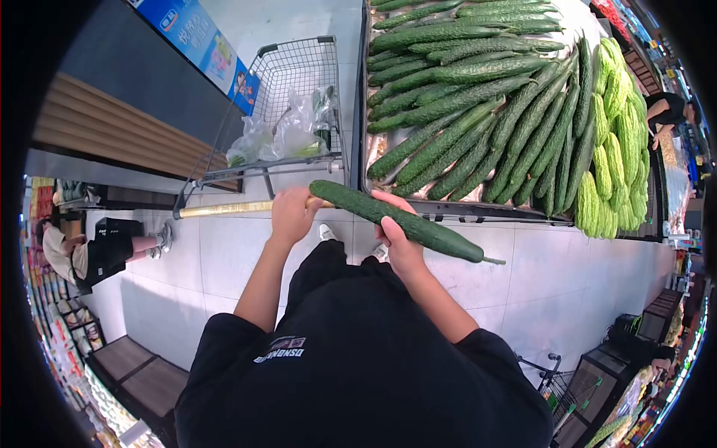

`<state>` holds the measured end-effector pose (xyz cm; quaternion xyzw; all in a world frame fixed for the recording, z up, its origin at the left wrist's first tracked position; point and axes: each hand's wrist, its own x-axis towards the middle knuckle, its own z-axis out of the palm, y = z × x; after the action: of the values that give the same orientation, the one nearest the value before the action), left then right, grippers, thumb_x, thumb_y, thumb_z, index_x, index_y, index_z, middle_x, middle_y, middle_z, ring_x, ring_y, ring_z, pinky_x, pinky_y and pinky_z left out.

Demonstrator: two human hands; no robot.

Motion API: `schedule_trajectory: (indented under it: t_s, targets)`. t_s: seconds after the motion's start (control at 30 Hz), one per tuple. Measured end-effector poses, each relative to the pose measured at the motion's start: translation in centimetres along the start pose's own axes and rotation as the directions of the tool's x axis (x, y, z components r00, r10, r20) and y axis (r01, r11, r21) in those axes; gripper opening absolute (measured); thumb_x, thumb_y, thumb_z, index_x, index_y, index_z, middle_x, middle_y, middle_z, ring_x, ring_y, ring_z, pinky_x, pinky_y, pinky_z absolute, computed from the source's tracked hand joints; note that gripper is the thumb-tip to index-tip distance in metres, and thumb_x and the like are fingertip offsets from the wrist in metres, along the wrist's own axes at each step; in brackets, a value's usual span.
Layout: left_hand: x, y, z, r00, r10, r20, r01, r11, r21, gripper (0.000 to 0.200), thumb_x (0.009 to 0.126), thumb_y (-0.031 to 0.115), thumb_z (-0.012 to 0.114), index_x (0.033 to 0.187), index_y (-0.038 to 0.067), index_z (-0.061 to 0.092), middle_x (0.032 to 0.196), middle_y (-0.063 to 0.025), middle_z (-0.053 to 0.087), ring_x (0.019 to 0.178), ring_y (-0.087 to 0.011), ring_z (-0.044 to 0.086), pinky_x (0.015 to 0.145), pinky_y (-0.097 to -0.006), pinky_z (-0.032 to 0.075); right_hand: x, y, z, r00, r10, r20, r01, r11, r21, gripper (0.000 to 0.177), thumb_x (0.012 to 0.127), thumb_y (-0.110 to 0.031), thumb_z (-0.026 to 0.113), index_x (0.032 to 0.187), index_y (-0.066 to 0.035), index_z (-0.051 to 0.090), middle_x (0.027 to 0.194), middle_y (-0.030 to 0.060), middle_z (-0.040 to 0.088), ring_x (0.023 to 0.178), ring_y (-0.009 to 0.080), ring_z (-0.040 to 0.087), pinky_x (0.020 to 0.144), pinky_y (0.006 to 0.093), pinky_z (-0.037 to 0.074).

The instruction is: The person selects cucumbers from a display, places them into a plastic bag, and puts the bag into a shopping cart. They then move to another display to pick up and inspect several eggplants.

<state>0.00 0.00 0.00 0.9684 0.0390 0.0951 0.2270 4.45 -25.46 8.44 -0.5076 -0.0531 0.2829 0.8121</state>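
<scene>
A long dark green cucumber point(429, 233) lies slantwise across my right hand point(401, 245), whose thumb and fingers are closed around its middle. Its thin stem points to the lower right and its blunt end to the upper left. My left hand point(292, 216) is closed over the yellow handle bar point(231, 210) of a shopping cart point(295, 63), right beside the cucumber's blunt end. Clear plastic bags point(295, 138) with green produce rest inside the wire cart. Ahead of my right hand, many similar cucumbers point(455, 75) are piled on a display stand.
Light green ridged gourds point(616, 142) fill the stand's right side. A dark panel with a blue sign point(198, 45) stands left of the cart. One person point(89, 250) is at the far left, another point(668, 112) at the far right. Another cart point(560, 388) is at lower right.
</scene>
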Motion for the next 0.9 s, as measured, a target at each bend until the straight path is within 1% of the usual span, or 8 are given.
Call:
schedule_trajectory:
  t_s: [0.1,0.17,0.2,0.43,0.6,0.67,0.83,0.9]
  targets:
    - [-3.2,3.1,0.3,0.984,-0.084,0.156,0.100,0.990,-0.097,0.025,0.088,0.032,0.064,0.093,0.008,0.062,0.089,-0.0107,0.063,0.090,-0.0306,0.059,0.078,-0.0446,0.041,-2.2,-0.6,0.5,0.993,0.054,-0.105,-0.072,0.983,-0.170,0.055,0.087,-0.029,0.065,0.132,-0.001,0.054,0.114,0.0122,0.063,0.107,0.0178,0.059,0.095,0.0275,0.044]
    - [-2.1,1.0,-0.8,0.982,-0.018,0.187,0.034,0.996,-0.079,0.026,0.088,0.033,0.063,0.091,0.008,0.062,0.089,-0.0102,0.063,0.089,-0.0311,0.059,0.077,-0.0443,0.040,1.0,0.4,1.9,0.898,-0.434,0.065,0.396,0.737,-0.547,0.047,0.084,-0.015,0.066,0.128,-0.001,0.057,0.108,0.0108,0.065,0.094,0.0179,0.062,0.090,0.0289,0.047]
    - [-1.6,0.4,-2.2,0.975,-0.002,0.223,0.017,0.998,-0.064,0.025,0.087,0.030,0.065,0.096,0.007,0.063,0.091,-0.0111,0.063,0.092,-0.0320,0.059,0.078,-0.0447,0.043,2.3,0.9,3.0,0.896,-0.437,0.083,0.403,0.719,-0.566,0.048,0.083,-0.011,0.067,0.128,0.001,0.057,0.110,0.0114,0.065,0.097,0.0172,0.062,0.090,0.0297,0.047]
    - [1.2,-8.0,-9.1,0.942,0.197,0.271,-0.067,0.903,-0.424,0.021,0.086,0.021,0.067,0.099,0.005,0.064,0.096,-0.0128,0.065,0.092,-0.0338,0.061,0.082,-0.0428,0.049,8.3,6.6,8.8,0.935,-0.314,-0.164,0.164,0.795,-0.584,0.049,0.083,-0.009,0.067,0.129,0.003,0.055,0.117,0.0137,0.064,0.107,0.0186,0.061,0.095,0.0301,0.045]
    - [10.9,-21.9,-10.1,0.924,-0.119,0.364,0.211,0.952,-0.222,0.023,0.090,0.020,0.060,0.105,0.002,0.060,0.095,-0.0153,0.066,0.088,-0.0335,0.064,0.075,-0.0423,0.050,10.3,10.4,11.4,0.911,-0.310,-0.273,0.027,0.704,-0.709,0.049,0.084,-0.013,0.066,0.129,0.005,0.055,0.118,0.0175,0.064,0.109,0.0239,0.062,0.097,0.0326,0.045]
    - [15.6,-26.9,-6.4,0.873,-0.152,0.464,0.188,0.982,-0.031,0.028,0.091,0.022,0.059,0.111,0.002,0.058,0.100,-0.0186,0.067,0.092,-0.0373,0.064,0.078,-0.0464,0.050,10.3,11.5,11.2,0.907,-0.336,-0.254,0.029,0.651,-0.758,0.050,0.082,-0.015,0.068,0.126,0.006,0.057,0.115,0.0182,0.065,0.105,0.0256,0.064,0.095,0.0328,0.047]
    - [21.8,-37.8,12.0,0.860,-0.072,0.505,0.139,0.986,-0.097,0.033,0.091,0.025,0.056,0.115,0.002,0.058,0.108,-0.0226,0.066,0.100,-0.0401,0.063,0.089,-0.0488,0.049,10.7,11.8,10.6,0.930,-0.348,-0.119,0.075,0.497,-0.865,0.050,0.077,-0.020,0.073,0.117,0.007,0.062,0.086,0.0163,0.067,0.075,0.0249,0.066,0.072,0.0310,0.052]
    - [23.0,-40.2,18.7,0.735,-0.096,0.671,0.126,0.992,0.003,0.039,0.090,0.024,0.056,0.121,0.000,0.054,0.108,-0.0245,0.065,0.103,-0.0418,0.062,0.090,-0.0496,0.049,10.7,12.1,10.5,0.921,-0.361,-0.148,0.060,0.506,-0.860,0.050,0.076,-0.020,0.073,0.116,0.008,0.062,0.080,0.0147,0.065,0.069,0.0228,0.064,0.066,0.0305,0.051]
